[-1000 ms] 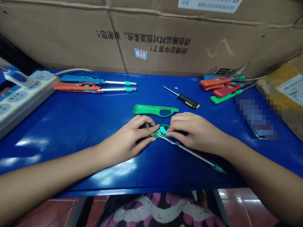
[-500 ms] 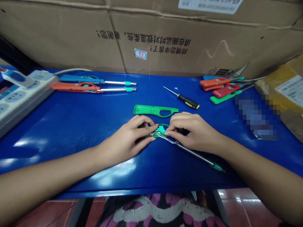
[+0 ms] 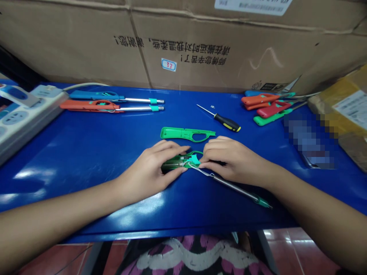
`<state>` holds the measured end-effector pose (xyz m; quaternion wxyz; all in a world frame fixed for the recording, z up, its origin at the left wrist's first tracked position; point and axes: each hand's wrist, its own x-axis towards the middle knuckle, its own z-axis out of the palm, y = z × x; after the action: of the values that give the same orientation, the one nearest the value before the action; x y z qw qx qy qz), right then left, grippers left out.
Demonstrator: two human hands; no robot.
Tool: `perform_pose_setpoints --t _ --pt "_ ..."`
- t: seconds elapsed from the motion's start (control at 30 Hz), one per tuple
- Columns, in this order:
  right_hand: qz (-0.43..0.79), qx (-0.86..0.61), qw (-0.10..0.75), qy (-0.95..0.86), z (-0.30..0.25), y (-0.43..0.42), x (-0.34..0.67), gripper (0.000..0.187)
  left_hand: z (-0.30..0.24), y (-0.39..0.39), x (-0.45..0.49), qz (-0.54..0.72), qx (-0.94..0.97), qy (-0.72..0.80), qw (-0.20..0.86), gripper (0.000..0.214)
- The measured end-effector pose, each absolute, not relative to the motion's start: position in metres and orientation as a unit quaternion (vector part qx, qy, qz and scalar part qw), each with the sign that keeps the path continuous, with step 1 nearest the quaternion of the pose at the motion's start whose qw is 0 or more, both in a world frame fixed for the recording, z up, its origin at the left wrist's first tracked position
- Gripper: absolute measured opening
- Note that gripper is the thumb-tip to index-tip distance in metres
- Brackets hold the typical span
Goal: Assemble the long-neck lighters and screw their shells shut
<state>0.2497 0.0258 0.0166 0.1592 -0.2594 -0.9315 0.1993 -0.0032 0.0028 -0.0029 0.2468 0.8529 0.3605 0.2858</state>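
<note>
Open green lighter body [image 3: 175, 163] lies mid-tabletop [image 3: 86, 152], its steel tube [image 3: 235, 187] trailing toward the near right. Left hand [image 3: 151, 172] clamps the body, fingers flat on top and thumb at the near edge. Right hand [image 3: 229, 158] pinches the trigger end. Judged: light, thin brittle plastic with loose innards, so grip the shell edges, not the tube. Cardboard box [image 3: 200, 23]: upside-down Chinese print and a sticker reading "33" or "37".

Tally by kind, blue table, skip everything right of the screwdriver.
Whole lighters at left: 2, blue lighter and orange lighter
Opened green lighter: 1
Loose green shell half: 1
Screwdriver: 1
Power strip: 1
Total: 6
</note>
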Motion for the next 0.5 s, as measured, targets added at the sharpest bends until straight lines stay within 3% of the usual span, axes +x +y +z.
perform_pose_setpoints --t 0.13,0.3,0.5 --pt "0.252 -0.31 0.184 -0.898 0.016 0.026 0.248 0.011 -0.001 0.004 -0.003 0.28 0.85 0.365 0.257 0.037" --pt "0.248 -0.369 0.204 -0.872 0.015 0.025 0.247 0.035 0.005 0.004 -0.003 0.281 0.849 0.354 0.273 0.034" --pt "0.181 -0.35 0.174 -0.902 0.012 0.025 0.247 0.034 0.008 0.004 -0.004 0.295 0.846 0.355 0.267 0.032"
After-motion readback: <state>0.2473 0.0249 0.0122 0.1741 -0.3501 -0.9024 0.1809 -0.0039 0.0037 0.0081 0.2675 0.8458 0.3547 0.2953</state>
